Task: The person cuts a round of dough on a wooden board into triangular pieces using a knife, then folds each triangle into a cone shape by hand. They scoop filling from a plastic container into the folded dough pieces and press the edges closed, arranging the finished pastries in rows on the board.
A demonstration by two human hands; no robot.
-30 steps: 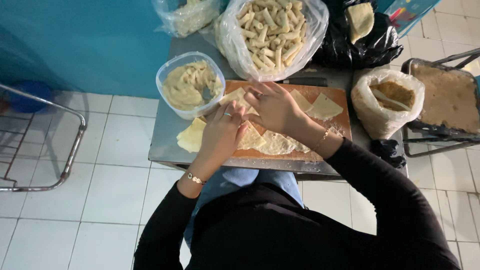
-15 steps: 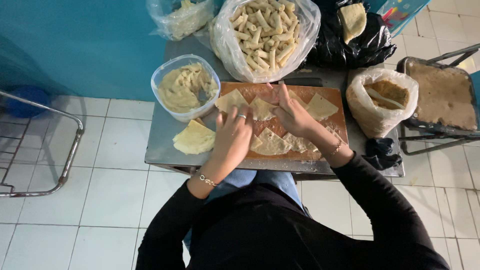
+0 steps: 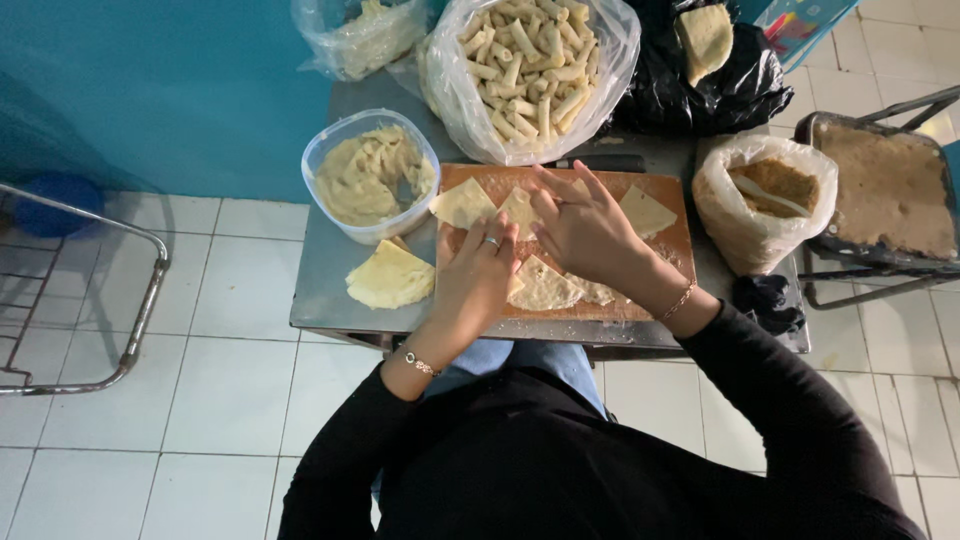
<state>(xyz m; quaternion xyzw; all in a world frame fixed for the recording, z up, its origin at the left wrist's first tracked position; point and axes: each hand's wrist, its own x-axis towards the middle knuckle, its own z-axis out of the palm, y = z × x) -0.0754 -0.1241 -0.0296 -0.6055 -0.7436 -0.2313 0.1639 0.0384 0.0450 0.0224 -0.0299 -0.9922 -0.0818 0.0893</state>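
Note:
A wooden cutting board (image 3: 672, 252) lies on a small metal table (image 3: 320, 290), with several pale triangular dough wrappers (image 3: 462, 203) spread over it. My left hand (image 3: 478, 275) rests on the board's near left part, fingers curled over a wrapper. My right hand (image 3: 583, 230) lies over the board's middle, fingers stretched toward a wrapper (image 3: 520, 208) at the far edge. Whether either hand grips a wrapper is hidden by the fingers. Another wrapper (image 3: 646, 212) sits to the right, and a round one (image 3: 545, 287) lies near me.
A clear tub of pale filling (image 3: 368, 175) stands left of the board, a stack of wrappers (image 3: 390, 277) below it. A bag of finished rolls (image 3: 525, 65) is behind. A bag of crumbs (image 3: 765, 195) and a tray (image 3: 885, 190) sit right. A metal frame (image 3: 120, 290) stands left.
Both hands have shifted a little on the board while working the wrappers. The view has tilted slightly; the other things stay where they were.

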